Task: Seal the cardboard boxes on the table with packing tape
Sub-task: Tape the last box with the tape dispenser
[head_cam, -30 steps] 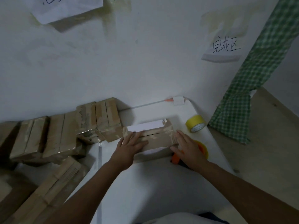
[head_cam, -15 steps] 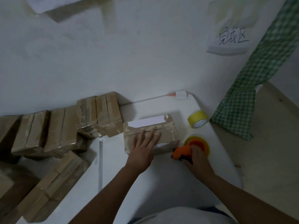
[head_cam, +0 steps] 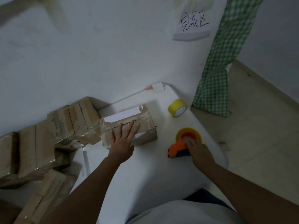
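Left hand (head_cam: pixel 123 139) presses flat, fingers straight, on the cardboard box (head_cam: pixel 129 126) mid-table, while the right hand (head_cam: pixel 198 150) curls around the orange tape dispenser (head_cam: pixel 182 145) just beside it; holding the flaps shut should let tape land squarely along the seam.

Box (head_cam: pixel 145 126) mid-table (head_cam: pixel 145 172), stacked boxes (head_cam: pixel 72 120) left, tape dispenser (head_cam: pixel 182 143) right, spare roll (head_cam: pixel 177 108) seemingly behind it

Right hand (head_cam: pixel 196 148) covers dispenser (head_cam: pixel 179 147) handle (grip seemingly closed); left boxes (head_cam: pixel 9 159) cropped.
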Demonstrator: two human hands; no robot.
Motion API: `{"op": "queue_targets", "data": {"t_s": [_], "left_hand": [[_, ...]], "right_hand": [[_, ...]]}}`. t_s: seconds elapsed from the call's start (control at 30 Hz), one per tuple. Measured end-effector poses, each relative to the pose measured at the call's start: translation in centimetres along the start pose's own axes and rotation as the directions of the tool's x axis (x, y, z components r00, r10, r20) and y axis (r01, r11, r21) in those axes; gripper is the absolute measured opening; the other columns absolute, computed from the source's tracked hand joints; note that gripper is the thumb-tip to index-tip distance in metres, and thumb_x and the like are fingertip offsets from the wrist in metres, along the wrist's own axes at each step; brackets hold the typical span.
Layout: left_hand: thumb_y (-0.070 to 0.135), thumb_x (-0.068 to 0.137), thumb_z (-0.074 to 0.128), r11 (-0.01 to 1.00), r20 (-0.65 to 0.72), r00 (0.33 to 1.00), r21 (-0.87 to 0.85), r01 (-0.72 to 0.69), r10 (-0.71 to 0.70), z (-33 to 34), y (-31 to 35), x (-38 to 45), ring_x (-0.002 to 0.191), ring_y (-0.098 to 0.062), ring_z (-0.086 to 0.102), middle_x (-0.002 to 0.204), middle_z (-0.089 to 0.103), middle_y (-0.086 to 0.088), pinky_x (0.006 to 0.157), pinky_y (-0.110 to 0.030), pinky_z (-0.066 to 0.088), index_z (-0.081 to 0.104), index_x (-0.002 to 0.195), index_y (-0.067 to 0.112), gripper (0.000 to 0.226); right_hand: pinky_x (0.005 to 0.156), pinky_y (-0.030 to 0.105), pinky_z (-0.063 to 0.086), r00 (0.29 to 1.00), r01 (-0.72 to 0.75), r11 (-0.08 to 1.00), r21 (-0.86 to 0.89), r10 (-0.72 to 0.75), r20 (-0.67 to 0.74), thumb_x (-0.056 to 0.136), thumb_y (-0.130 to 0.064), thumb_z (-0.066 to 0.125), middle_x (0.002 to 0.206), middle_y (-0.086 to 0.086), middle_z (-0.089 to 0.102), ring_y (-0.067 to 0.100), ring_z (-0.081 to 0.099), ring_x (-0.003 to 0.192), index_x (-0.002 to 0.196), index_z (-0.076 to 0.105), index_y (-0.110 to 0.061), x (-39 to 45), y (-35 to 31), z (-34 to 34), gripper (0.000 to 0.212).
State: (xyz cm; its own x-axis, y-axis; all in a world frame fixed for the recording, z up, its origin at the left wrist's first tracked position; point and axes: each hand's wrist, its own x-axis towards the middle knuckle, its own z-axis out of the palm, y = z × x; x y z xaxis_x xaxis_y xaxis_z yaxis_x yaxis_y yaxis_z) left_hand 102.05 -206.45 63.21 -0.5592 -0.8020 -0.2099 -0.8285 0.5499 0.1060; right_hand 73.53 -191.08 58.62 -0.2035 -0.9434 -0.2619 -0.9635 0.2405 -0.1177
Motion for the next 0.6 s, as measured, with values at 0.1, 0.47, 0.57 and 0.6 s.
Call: {"op": "queue_targets", "data": {"t_s": [0.1,0.47,0.57,0.6], "left_hand": [[0.029,0.093,0.06,0.994,0.001,0.994,0.004,-0.106,0.106,0.0,-1.6,-0.5,0.149,-0.028,-0.025,0.162,-0.021,0.016,0.118,-0.059,-0.006,-0.015,0.152,0.043,0.096],[0.063,0.098,0.025,0.961,-0.123,0.967,-0.139,-0.238,0.222,-0.8,-1.8,-2.9,0.152,-0.016,-0.015,0.164,-0.01,0.02,0.121,-0.05,0.001,0.015,0.154,0.045,0.059],[0.058,0.1,0.032,0.968,-0.161,0.987,-0.248,-0.03,-0.011,-0.9,0.9,-4.0,0.15,-0.024,-0.019,0.162,-0.022,0.01,0.12,-0.048,-0.002,-0.002,0.151,0.049,0.062],[0.053,0.1,0.04,0.948,-0.162,0.979,-0.312,0.07,-0.125,-1.0,1.7,-4.4,0.15,-0.027,-0.018,0.163,-0.022,0.003,0.12,-0.049,0.0,0.001,0.152,0.045,0.065]], "right_hand": [[0.095,0.033,0.035,0.999,-0.037,0.999,-0.028,0.037,0.022,0.099,-0.007,0.038,0.153,0.001,0.03,0.023,0.037,0.132,0.15,0.024,-0.021,0.0,0.4,-0.1,0.056],[0.102,0.038,0.041,0.994,0.092,0.801,0.591,-0.037,-0.105,0.097,-0.023,0.057,0.137,0.009,0.042,0.025,0.046,0.124,0.135,0.045,-0.011,5.2,-5.8,-5.1,0.042],[0.109,0.037,0.035,0.993,0.11,0.691,0.715,-0.047,-0.107,0.099,-0.029,0.053,0.145,0.01,0.036,0.025,0.04,0.132,0.141,0.038,-0.01,7.9,-8.8,-7.8,0.049],[0.111,0.034,0.032,0.993,0.118,0.682,0.721,-0.074,-0.092,0.099,-0.031,0.052,0.149,0.01,0.032,0.024,0.036,0.136,0.144,0.035,-0.011,8.7,-9.5,-8.5,0.052]]}}
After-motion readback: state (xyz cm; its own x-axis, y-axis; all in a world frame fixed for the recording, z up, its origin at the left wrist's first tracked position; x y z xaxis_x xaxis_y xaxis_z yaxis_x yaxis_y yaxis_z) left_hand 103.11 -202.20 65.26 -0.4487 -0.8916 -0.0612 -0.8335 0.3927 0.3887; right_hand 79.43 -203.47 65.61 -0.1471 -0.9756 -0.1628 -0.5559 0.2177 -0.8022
